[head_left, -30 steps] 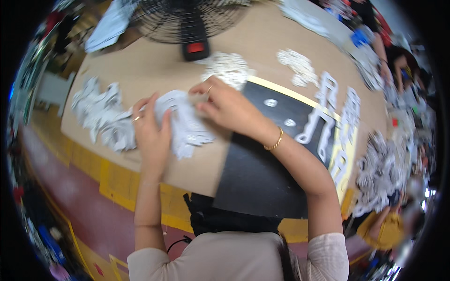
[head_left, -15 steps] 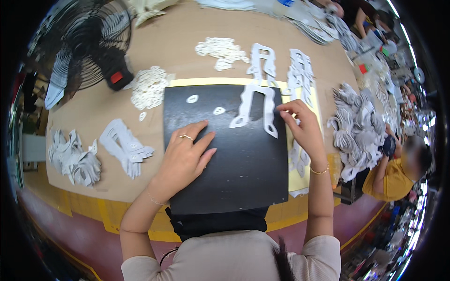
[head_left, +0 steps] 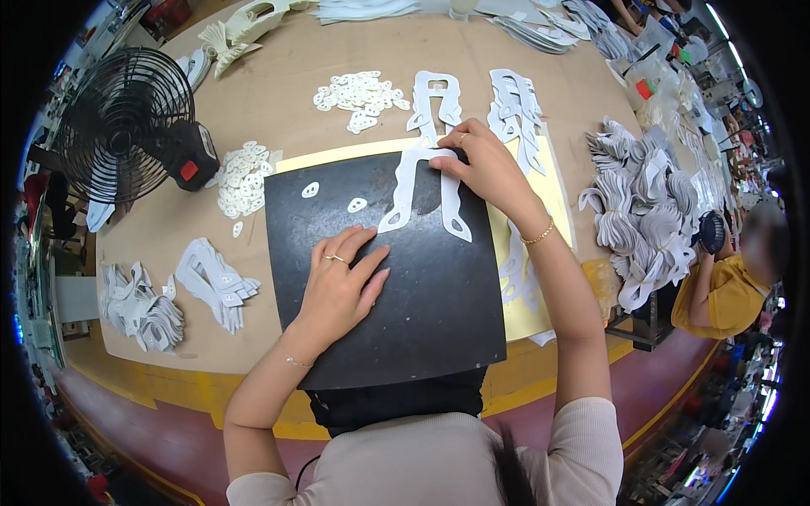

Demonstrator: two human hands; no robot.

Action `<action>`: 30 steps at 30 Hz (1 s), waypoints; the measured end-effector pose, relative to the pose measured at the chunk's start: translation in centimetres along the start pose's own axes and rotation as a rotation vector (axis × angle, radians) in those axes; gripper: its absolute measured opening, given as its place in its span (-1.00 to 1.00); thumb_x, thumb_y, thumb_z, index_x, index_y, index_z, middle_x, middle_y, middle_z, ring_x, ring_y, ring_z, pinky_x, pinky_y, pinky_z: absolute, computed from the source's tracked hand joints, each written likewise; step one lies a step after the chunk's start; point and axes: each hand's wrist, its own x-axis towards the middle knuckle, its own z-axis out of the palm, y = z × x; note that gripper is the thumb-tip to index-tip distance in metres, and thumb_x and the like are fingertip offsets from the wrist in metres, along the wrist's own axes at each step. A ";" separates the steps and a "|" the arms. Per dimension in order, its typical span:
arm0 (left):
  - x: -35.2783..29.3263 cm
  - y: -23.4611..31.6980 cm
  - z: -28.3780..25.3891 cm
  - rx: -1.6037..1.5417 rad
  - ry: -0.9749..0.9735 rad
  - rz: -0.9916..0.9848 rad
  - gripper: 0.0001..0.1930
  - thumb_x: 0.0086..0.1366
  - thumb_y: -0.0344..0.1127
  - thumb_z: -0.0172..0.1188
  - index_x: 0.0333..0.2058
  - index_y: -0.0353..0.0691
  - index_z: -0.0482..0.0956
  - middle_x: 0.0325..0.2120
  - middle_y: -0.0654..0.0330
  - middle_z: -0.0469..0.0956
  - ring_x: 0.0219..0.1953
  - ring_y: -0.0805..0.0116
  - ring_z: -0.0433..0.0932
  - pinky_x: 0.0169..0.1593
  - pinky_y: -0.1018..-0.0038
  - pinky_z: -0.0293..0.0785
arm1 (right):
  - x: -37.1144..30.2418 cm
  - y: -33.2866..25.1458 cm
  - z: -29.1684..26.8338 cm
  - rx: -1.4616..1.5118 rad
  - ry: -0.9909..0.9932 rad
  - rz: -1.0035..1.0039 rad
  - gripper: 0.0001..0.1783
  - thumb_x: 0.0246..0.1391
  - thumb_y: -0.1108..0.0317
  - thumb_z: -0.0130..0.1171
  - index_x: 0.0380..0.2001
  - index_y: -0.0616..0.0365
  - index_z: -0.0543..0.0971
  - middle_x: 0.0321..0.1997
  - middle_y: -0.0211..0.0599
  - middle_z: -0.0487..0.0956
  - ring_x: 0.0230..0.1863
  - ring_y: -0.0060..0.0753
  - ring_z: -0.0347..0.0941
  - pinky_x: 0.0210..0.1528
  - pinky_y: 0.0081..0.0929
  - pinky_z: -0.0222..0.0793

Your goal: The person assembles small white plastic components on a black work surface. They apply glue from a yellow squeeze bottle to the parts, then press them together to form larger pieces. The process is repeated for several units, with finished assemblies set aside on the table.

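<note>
On a black board (head_left: 380, 329) lies a white U-shaped flat cut piece (head_left: 405, 190), its two legs pointing toward me. At its upper right corner, my right hand (head_left: 489, 171) has thumb and fingertips closed on the top edge. My left hand (head_left: 337, 282) rests on the board with fingers spread, just short of the piece's left leg, and holds nothing. Two small white oval pieces with holes, a farther left one (head_left: 311, 190) and a nearer one (head_left: 357, 205), lie left of the U-shaped piece.
Yellow sheets (head_left: 540, 304) lie under the board. Beyond it are heaps of small white pieces (head_left: 363, 94) and more U-shaped pieces (head_left: 510, 101). Bundled grey-white pieces (head_left: 641, 202) lie right, others (head_left: 143, 308) left. A fan (head_left: 122, 126) stands far left; a person in yellow (head_left: 717, 295) sits right.
My right hand has moved from beside the piece's right leg up and left to its top edge, closing there. The left hand stays on the board. The whole view has shifted slightly.
</note>
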 end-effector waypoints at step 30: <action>-6.8 -3.0 -3.7 -1.066 0.617 -0.710 -0.74 0.47 -0.40 0.07 0.08 -0.29 0.43 -0.10 0.13 0.53 -0.21 0.45 0.55 -0.03 0.50 0.44 | -12.5 -8.4 -2.7 0.293 -0.397 -0.195 -0.80 -0.05 0.46 0.41 -0.29 0.12 0.66 0.08 -0.25 0.67 0.20 -0.19 0.50 0.20 -0.24 0.34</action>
